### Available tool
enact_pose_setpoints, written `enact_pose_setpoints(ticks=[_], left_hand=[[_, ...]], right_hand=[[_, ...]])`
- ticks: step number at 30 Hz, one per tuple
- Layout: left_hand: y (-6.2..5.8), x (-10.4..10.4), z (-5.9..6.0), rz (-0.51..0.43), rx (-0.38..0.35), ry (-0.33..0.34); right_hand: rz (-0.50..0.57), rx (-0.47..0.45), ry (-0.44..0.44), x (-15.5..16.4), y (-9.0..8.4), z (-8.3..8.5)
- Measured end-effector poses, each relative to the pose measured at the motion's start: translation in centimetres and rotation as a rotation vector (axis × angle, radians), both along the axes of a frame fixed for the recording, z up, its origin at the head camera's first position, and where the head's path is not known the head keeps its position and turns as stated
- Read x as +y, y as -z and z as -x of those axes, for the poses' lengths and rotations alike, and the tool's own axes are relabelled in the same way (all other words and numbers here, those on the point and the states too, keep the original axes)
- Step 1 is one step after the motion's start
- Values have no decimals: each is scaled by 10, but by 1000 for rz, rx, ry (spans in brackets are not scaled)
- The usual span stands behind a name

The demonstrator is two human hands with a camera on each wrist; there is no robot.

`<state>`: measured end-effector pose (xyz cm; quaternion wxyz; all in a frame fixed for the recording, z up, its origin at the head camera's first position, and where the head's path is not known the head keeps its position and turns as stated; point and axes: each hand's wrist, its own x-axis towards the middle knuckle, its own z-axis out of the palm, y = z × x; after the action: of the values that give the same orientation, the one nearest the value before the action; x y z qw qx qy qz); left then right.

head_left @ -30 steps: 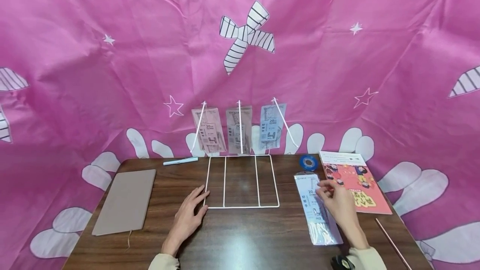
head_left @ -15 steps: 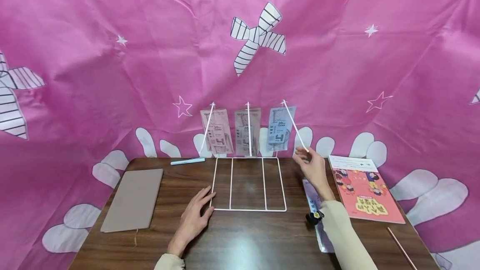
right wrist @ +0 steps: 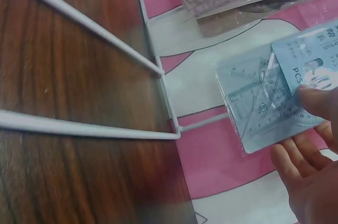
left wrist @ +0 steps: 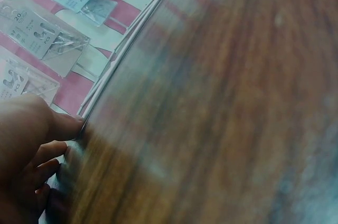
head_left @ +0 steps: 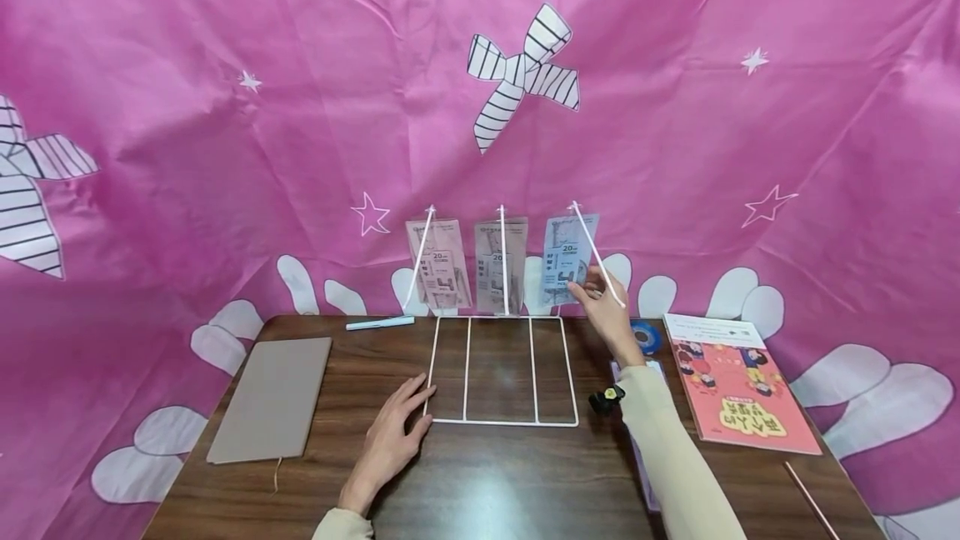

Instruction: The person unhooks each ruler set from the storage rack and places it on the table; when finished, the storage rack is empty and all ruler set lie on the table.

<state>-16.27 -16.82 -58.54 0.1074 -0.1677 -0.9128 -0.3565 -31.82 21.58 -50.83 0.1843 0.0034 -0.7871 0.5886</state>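
Note:
My right hand (head_left: 609,315) pinches the lower right edge of a blue ruler set packet (head_left: 564,261), thumb in front and fingers behind. That packet hangs on the right-hand hook of a white wire rack (head_left: 517,423); clear rulers show through its plastic (right wrist: 259,105). A grey ruler set packet (head_left: 491,273) hangs on the middle hook and a pink ruler set packet (head_left: 450,277) on the left one. My left hand (head_left: 393,432) rests on the table with its fingertips and thumb at the left side of the rack's base.
Partly under my right sleeve lies a purple packet (head_left: 637,452). Blue tape (head_left: 654,340) and a red booklet (head_left: 738,386) lie at the right, with a thin pink stick (head_left: 810,500). At the left are a grey notebook (head_left: 272,402) and a light-blue pen (head_left: 380,323).
My right hand has left the purple packet on the table, passed the right hook's tip and taken hold of the hanging blue packet. My left hand stays at the rack.

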Motion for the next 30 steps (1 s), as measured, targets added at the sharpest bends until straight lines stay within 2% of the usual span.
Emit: enact_pose_setpoints(ticks=[5, 12, 15, 22, 30], left_hand=[[0, 2, 0, 1, -33, 2], [1, 1, 0, -6, -62, -8], [0, 0, 0, -8, -61, -13], [0, 0, 0, -5, -53, -13], [1, -1, -1, -21, -14, 8]], right_hand=[[59, 27, -38, 2, 0, -2], [46, -5, -41, 2, 4, -11], [59, -11, -56, 0, 0, -19], [49, 26, -105, -6, -26, -51], [24, 20, -150, 0, -26, -69]])
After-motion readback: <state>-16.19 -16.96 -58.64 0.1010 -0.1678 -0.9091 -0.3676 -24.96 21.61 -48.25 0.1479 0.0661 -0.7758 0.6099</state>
